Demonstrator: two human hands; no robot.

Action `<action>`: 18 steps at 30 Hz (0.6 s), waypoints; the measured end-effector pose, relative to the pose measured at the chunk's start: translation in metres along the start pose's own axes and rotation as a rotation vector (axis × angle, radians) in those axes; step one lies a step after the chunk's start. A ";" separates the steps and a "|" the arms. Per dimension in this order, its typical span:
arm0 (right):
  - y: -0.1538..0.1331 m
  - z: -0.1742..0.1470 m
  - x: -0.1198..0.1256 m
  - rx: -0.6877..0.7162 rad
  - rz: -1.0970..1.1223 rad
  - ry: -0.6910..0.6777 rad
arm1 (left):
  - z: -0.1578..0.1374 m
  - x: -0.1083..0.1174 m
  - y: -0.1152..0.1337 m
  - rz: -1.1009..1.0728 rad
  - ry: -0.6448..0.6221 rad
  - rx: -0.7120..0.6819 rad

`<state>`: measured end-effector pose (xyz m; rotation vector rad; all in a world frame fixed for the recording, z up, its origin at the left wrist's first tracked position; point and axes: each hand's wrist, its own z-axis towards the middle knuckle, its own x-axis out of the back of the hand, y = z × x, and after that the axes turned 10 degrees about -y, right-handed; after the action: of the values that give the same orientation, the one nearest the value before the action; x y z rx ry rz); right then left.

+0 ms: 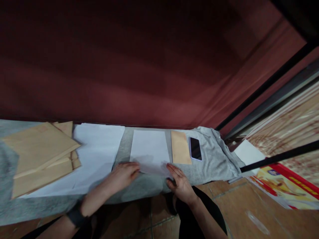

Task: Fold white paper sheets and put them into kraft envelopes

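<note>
A white sheet of paper [150, 146] lies on the grey cloth in front of me, its near edge smeared by motion. My left hand [126, 173] is at the sheet's near left corner, fingers bent and closed on the edge, though the tips are blurred. At the near right corner, my right hand [178, 182] touches the paper with outstretched fingers, its thumb held apart. Just right of the sheet lies a small tan envelope [180, 147], and beyond it a phone [195, 148] with a dark screen.
Several large brown envelopes [42, 147] overlap white paper [102, 149] on the left. The grey cloth [211, 159] covers a narrow surface against a dark red panel [139, 93]. Black bars [281, 159] and a colourful printed box [286, 186] stand right, above the tiled floor [234, 205].
</note>
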<state>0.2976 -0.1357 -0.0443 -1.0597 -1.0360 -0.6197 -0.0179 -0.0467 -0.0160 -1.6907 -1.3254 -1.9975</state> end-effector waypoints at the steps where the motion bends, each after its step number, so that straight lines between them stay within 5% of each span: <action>1: 0.004 0.002 0.000 -0.024 0.049 0.029 | 0.002 0.009 -0.007 -0.115 0.063 0.038; 6: 0.024 0.033 -0.002 -0.166 0.269 0.223 | 0.020 0.039 -0.016 -0.729 0.334 0.234; 10: 0.033 0.080 -0.007 -0.117 0.340 0.278 | 0.040 0.046 -0.007 -1.077 0.467 0.262; 15: 0.039 0.128 -0.012 -0.255 0.398 0.458 | 0.066 0.046 -0.019 -1.154 0.521 0.263; 18: 0.039 0.143 -0.012 -0.351 0.475 0.423 | 0.083 0.040 -0.037 -1.140 0.557 0.240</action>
<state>0.2700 0.0101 -0.0536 -1.3516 -0.2916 -0.6077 0.0017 0.0498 -0.0044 -0.1060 -2.3848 -2.3273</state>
